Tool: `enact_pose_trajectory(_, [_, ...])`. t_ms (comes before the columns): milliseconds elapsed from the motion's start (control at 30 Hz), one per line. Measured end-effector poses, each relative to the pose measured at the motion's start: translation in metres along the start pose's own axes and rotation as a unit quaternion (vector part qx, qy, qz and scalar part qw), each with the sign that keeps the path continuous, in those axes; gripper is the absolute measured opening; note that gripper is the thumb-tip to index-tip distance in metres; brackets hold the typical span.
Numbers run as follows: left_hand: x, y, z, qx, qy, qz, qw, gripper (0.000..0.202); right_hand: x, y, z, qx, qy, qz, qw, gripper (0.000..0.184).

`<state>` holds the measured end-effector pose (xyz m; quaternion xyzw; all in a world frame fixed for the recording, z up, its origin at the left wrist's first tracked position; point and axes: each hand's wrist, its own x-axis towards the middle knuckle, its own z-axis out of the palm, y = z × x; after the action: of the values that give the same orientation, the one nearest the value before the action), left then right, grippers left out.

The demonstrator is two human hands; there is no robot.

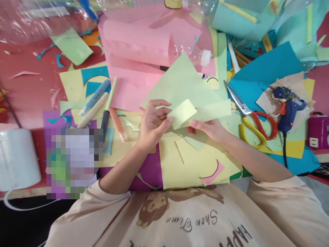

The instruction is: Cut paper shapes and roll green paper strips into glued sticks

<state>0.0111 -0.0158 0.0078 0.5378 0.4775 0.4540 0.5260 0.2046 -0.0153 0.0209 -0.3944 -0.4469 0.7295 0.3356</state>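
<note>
Both hands hold light green paper in front of my chest. Between thumb and fingers, my left hand [156, 120] grips a pale yellow-green piece of paper [184, 111] at its left end. My right hand [207, 128] has its thumb on the lower right edge of the same paper, its other fingers mostly hidden beneath. A longer light green strip [221, 109] reaches out to the right above my right hand. Behind the hands is a larger light green sheet [182, 80] with one corner pointing away from me. Whether these green parts are one folded sheet, I cannot tell.
Scissors [246, 111] with red and yellow handles lie open at the right, beside a blue glue gun [290, 115]. Markers [95, 97] and paper scraps lie left. A plastic bottle [190, 51] rests on pink paper [133, 44]. A white container [19, 159] stands far left.
</note>
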Motion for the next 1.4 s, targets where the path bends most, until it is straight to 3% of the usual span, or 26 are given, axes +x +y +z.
enact_pose_trajectory(133, [0.0, 0.003, 0.0, 0.064, 0.015, 0.04, 0.997, 0.028, 0.002, 0.001, -0.004, 0.013, -0.01, -0.029, 0.999, 0.03])
enact_pose_trajectory(233, [-0.001, 0.005, -0.001, 0.097, 0.009, 0.074, 0.993, 0.017, 0.002, -0.004, -0.003, 0.003, -0.003, 0.003, 1.0, 0.026])
enact_pose_trajectory(367, [-0.001, 0.004, -0.002, 0.099, 0.013, 0.102, 0.99, 0.018, 0.002, -0.007, 0.0, -0.012, 0.028, 0.03, 0.999, 0.025])
enact_pose_trajectory(467, [-0.001, 0.001, -0.001, 0.07, 0.014, 0.078, 0.994, 0.024, 0.002, -0.005, 0.0, -0.033, 0.035, 0.034, 0.998, 0.029])
enact_pose_trajectory(600, [0.0, -0.001, 0.002, 0.035, -0.008, 0.029, 0.999, 0.047, 0.001, -0.003, -0.001, -0.031, 0.056, 0.041, 0.997, 0.032])
enact_pose_trajectory(733, [0.001, 0.003, 0.004, 0.012, 0.003, 0.003, 1.0, 0.055, 0.0, -0.005, 0.001, -0.03, 0.071, 0.01, 0.997, 0.028])
enact_pose_trajectory(933, [-0.004, 0.015, 0.009, -0.008, -0.017, -0.057, 0.998, 0.049, -0.001, -0.006, 0.002, -0.03, 0.071, -0.009, 0.997, 0.024])
enact_pose_trajectory(1133, [0.001, 0.024, 0.014, 0.026, 0.013, -0.061, 0.998, 0.025, 0.001, 0.0, 0.001, -0.01, 0.084, -0.019, 0.996, 0.03])
enact_pose_trajectory(1400, [0.001, 0.015, 0.019, 0.032, 0.017, -0.059, 0.998, 0.023, -0.002, -0.005, -0.001, -0.102, 0.119, -0.032, 0.987, 0.028])
